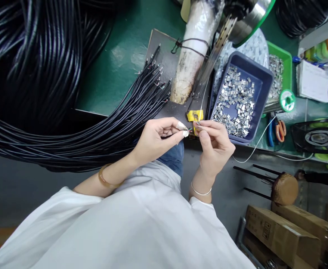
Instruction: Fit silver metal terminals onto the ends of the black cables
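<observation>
Thumb and finger of my left hand, their tips wrapped in white, pinch the end of a cable whose thin coloured wires stick out to the right. My right hand is closed in a pinch just beside those wires. A small greyish bit seems to be between its fingertips, too small to name. Behind the fingertips is a yellow-wrapped piece at the bench edge. A large bundle of black cables runs past my left hand, with its stripped ends lying on a dark board.
A blue-grey tray of small metal shells stands right of my hands, beside a green tray. A white wrapped tube and a wire spool rise behind. Orange-handled cutters and a small fan lie farther right.
</observation>
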A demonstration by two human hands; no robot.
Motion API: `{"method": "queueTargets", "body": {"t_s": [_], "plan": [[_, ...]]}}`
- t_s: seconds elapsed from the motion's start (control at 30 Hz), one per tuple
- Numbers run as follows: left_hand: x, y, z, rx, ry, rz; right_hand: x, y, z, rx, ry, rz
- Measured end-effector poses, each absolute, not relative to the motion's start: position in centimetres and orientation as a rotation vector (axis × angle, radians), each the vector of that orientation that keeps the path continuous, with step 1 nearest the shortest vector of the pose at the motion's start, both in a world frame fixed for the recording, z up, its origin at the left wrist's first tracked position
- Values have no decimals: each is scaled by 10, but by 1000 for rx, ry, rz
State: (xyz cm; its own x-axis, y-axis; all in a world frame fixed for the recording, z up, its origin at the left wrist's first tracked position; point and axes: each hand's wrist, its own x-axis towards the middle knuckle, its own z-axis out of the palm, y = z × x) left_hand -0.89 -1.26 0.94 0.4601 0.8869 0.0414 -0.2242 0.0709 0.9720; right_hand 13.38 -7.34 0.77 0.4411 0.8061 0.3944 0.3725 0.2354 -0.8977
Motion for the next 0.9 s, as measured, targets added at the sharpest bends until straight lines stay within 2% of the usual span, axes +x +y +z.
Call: {"method": "queueTargets", "body": {"t_s": [0.37, 0.6, 0.9], "plan": [[-9, -15, 6, 1304, 723, 949, 133, -74, 4, -1389, -1287, 455], [-9, -12, 9, 1167, 717, 838, 132, -74, 5, -1407, -1357, 170], [-10, -8, 7, 1144, 728, 831, 135, -75, 8, -1375, -1380, 132]]}}
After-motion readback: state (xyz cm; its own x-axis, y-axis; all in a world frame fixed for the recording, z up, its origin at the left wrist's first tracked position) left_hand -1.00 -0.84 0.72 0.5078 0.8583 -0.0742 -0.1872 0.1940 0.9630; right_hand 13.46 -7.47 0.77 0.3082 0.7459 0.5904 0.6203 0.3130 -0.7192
